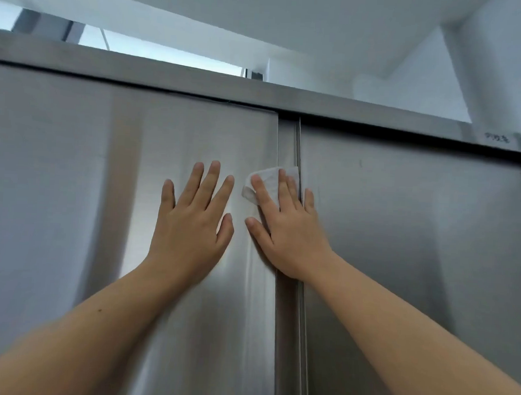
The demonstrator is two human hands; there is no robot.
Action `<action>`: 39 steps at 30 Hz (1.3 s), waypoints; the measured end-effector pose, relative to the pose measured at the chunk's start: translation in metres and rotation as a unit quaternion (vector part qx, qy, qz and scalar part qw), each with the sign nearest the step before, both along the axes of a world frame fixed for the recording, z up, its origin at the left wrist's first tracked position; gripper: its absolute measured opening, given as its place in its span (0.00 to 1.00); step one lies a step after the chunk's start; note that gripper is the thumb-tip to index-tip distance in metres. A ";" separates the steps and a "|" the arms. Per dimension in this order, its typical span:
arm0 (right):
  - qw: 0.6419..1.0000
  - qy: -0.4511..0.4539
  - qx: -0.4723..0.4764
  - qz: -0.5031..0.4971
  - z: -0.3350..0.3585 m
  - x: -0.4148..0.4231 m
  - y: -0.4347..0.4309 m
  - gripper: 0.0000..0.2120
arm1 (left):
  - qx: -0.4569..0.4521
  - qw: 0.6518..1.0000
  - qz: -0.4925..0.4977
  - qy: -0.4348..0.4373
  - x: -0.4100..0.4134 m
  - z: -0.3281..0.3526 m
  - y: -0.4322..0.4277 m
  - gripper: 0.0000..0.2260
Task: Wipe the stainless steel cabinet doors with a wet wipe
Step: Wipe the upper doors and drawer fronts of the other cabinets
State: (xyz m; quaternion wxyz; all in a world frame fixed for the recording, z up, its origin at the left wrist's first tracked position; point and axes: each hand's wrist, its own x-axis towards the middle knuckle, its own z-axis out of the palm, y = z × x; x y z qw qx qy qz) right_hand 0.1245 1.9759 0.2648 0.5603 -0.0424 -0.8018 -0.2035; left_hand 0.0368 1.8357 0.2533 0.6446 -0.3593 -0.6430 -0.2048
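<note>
Two brushed stainless steel cabinet doors fill the view: the left door [74, 189] and the right door [416, 234], meeting at a vertical seam [284, 317]. My left hand [192, 221] lies flat on the left door with fingers spread and straight. My right hand [285, 225] presses a white wet wipe [269, 179] flat against the right edge of the left door, across the seam. Most of the wipe is hidden under my fingers and palm.
A steel top rail [198, 81] runs above both doors. Over it are a white ceiling and wall [379, 53] and a window gap [140, 47]. A small label [496, 138] sits on the rail at the right.
</note>
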 end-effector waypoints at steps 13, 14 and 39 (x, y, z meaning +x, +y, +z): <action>1.000 -0.005 0.003 -0.024 0.074 -0.002 0.005 0.30 | 0.038 0.997 0.005 0.060 0.001 -0.009 0.012 0.26; 1.000 -0.005 -0.002 -0.024 0.079 -0.001 0.004 0.30 | 0.039 0.997 0.006 0.061 0.001 -0.009 0.012 0.26; 0.999 0.027 -0.024 0.008 0.028 -0.010 0.009 0.30 | 0.049 0.997 -0.001 0.061 -0.002 -0.011 0.015 0.26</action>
